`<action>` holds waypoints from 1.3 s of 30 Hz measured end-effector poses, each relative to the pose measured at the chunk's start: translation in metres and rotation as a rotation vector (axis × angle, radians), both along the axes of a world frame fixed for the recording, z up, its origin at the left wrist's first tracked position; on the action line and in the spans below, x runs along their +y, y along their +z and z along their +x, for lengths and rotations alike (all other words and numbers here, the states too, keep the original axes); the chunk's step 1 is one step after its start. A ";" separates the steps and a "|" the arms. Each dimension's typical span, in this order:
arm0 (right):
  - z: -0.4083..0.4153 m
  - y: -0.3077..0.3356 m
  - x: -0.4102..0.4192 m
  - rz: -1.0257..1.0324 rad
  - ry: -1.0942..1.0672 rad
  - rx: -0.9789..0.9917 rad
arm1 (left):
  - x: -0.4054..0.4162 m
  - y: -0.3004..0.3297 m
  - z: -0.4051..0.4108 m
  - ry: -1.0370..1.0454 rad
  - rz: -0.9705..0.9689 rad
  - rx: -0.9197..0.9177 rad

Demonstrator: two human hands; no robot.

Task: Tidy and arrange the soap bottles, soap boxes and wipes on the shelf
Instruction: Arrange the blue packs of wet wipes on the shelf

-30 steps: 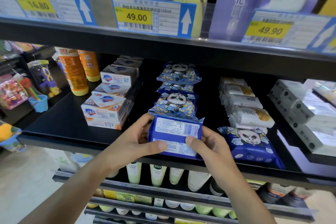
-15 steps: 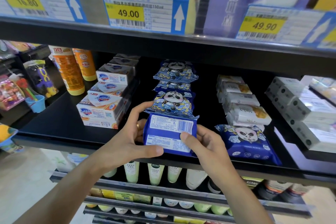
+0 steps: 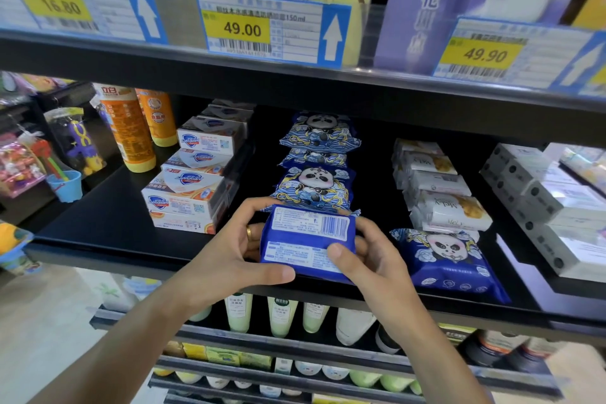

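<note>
A blue wipes pack (image 3: 306, 241) shows its barcode side at the front edge of the black shelf (image 3: 98, 223). My left hand (image 3: 229, 259) grips its left end, thumb under the lower edge. My right hand (image 3: 370, 259) grips its right end, thumb on the label. Directly behind it runs a row of panda-print wipes packs (image 3: 316, 187). Another panda pack (image 3: 449, 259) lies to the right at the shelf front. Safeguard soap boxes (image 3: 187, 193) are stacked on the left, and two orange bottles (image 3: 131, 131) stand behind them.
White wipes packs (image 3: 442, 193) form a row on the right, with white boxes (image 3: 537, 193) beyond them. Price tags (image 3: 272, 26) hang on the shelf above. Green and white bottles (image 3: 278, 315) fill the shelf below. Toys and a blue bucket (image 3: 67, 185) sit at far left.
Both hands have lifted the blue pack slightly up and back toward the panda row; the grip is unchanged.
</note>
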State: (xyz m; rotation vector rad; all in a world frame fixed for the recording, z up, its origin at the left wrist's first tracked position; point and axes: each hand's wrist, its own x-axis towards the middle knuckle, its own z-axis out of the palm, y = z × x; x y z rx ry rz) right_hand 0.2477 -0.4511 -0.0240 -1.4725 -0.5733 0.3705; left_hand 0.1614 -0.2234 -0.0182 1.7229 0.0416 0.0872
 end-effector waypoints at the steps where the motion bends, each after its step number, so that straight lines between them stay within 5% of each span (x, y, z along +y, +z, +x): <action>1: 0.000 0.000 0.000 0.004 0.003 0.002 | 0.000 0.000 0.000 0.001 -0.005 -0.004; 15: -0.001 -0.001 -0.004 -0.126 0.028 -0.176 | 0.000 -0.002 0.001 0.018 -0.093 -0.024; 39: -0.002 -0.001 -0.007 -0.045 -0.035 -0.117 | -0.011 0.003 0.000 0.051 0.003 -0.004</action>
